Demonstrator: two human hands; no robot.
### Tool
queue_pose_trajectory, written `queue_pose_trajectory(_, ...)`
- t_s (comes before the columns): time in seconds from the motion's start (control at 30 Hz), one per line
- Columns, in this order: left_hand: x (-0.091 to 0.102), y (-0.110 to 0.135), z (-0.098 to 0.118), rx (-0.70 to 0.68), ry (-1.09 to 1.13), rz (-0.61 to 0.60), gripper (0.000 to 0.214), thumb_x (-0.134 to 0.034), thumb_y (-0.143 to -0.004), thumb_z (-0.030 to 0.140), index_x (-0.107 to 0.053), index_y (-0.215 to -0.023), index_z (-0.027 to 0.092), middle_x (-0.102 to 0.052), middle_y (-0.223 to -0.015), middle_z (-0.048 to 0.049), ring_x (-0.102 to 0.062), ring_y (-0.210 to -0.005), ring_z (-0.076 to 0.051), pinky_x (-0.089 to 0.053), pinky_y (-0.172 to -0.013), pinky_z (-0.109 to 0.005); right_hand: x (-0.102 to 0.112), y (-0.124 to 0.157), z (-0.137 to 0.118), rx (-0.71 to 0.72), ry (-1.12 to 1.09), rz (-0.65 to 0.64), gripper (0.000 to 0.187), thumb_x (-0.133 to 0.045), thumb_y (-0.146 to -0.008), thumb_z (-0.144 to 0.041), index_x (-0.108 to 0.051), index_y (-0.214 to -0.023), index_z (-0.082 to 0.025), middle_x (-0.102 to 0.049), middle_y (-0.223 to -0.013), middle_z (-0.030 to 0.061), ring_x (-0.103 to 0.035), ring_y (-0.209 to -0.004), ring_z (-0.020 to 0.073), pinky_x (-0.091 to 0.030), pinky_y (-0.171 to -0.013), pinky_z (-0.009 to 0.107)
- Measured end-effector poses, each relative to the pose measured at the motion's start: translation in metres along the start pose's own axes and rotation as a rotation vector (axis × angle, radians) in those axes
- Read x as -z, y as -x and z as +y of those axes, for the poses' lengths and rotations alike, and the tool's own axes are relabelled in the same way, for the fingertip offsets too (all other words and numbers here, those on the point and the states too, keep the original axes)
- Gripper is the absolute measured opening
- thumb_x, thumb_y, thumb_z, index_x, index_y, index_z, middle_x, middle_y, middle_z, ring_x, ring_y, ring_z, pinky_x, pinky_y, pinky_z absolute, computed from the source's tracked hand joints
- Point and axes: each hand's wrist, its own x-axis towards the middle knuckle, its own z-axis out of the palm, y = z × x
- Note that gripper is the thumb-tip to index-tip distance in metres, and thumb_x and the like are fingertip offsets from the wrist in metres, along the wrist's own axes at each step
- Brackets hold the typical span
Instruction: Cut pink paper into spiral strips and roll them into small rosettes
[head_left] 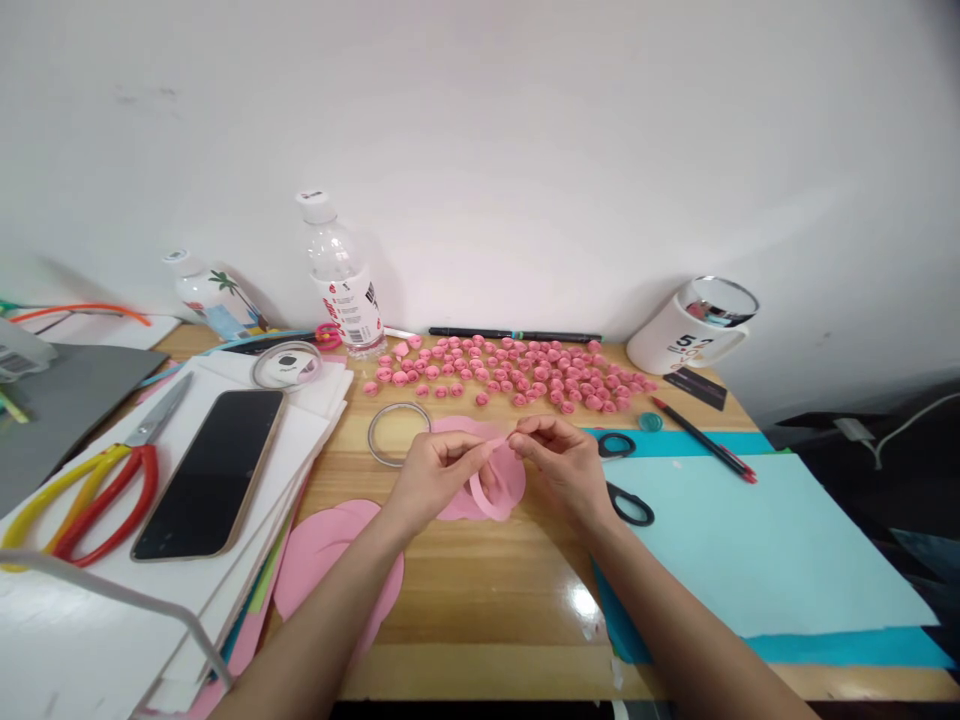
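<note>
Both hands meet over the middle of the table, pinching a curling pink paper strip [486, 500]. My left hand [439, 470] is closed on the strip between thumb and fingers. Opposite it, my right hand [562, 465] pinches the strip's end at the fingertips; the exact grip is too small to make out. A loop of the strip hangs below the left fingers. Beneath lie pink paper pieces [454, 510], partly hidden by the hands. More round pink paper sheets [330, 550] are stacked under my left forearm. Behind the hands spread many small rolled pink paper roses [540, 375].
At left, a phone [214, 475] and red-yellow scissors [124, 470] lie on white papers. A plastic bottle [345, 290] and a mug [686, 330] stand by the wall. Black-handled scissors [631, 505], a tape ring [373, 440] and light blue paper [765, 550] are near the hands.
</note>
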Motion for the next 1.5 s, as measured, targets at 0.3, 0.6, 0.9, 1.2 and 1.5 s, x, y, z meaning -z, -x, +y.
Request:
queue_pose_trajectory(0.3, 0.0033, -0.0004, -0.005, 0.015, 0.026, 0.047, 0.035, -0.05, -0.084, 0.036, -0.063, -0.06, 0.014, -0.066, -0.061, -0.0038, -0.061, -0.059, -0.014, -0.048, -0.064, -0.026, 0.0004, -0.0003, -0.0011, -0.061, -0.001, -0.027, 0.02, -0.072, -0.067, -0.035, -0.072, -0.081, -0.02, -0.069, -0.074, 0.0025, -0.062, -0.07, 0.0144, -0.049, -0.072, 0.029)
queue_pose_trajectory(0.6, 0.0021, -0.0002, -0.0035, 0.031, 0.019, 0.048, 0.034, -0.051, -0.083, 0.032, -0.062, -0.057, 0.014, -0.066, -0.06, -0.0032, -0.061, -0.059, -0.013, -0.046, -0.062, -0.024, -0.0009, -0.0001, -0.0015, -0.047, -0.031, 0.005, 0.02, -0.076, -0.062, -0.033, -0.07, -0.076, -0.02, -0.068, -0.07, 0.0017, -0.061, -0.065, 0.0144, -0.05, -0.07, 0.031)
queue_pose_trajectory(0.9, 0.0023, -0.0004, -0.003, 0.019, 0.01, 0.044, 0.031, -0.051, -0.083, 0.028, -0.062, -0.057, 0.015, -0.065, -0.06, -0.002, -0.06, -0.058, -0.013, -0.045, -0.061, -0.024, -0.0002, 0.0005, -0.0017, -0.024, -0.006, -0.027, 0.018, -0.075, -0.063, -0.031, -0.068, -0.075, -0.02, -0.065, -0.068, -0.0003, -0.058, -0.061, 0.0121, -0.047, -0.064, 0.028)
queue_pose_trajectory(1.2, 0.002, -0.0009, -0.0022, 0.011, 0.007, 0.038, 0.033, -0.051, -0.084, 0.03, -0.062, -0.057, 0.015, -0.065, -0.059, -0.0022, -0.06, -0.058, -0.013, -0.046, -0.064, -0.025, -0.0004, 0.0019, -0.0011, 0.016, 0.013, -0.035, 0.016, -0.076, -0.063, -0.03, -0.067, -0.073, -0.021, -0.067, -0.067, -0.0002, -0.059, -0.062, 0.0126, -0.047, -0.063, 0.027)
queue_pose_trajectory(1.5, 0.002, -0.0015, -0.0026, 0.02, 0.0, 0.061, 0.035, -0.05, -0.084, 0.032, -0.061, -0.056, 0.015, -0.065, -0.059, -0.0022, -0.059, -0.059, -0.013, -0.046, -0.063, -0.024, 0.0004, 0.001, 0.0003, -0.021, 0.013, -0.053, 0.02, -0.072, -0.067, -0.032, -0.071, -0.083, -0.02, -0.07, -0.074, 0.0031, -0.064, -0.069, 0.0153, -0.051, -0.074, 0.033)
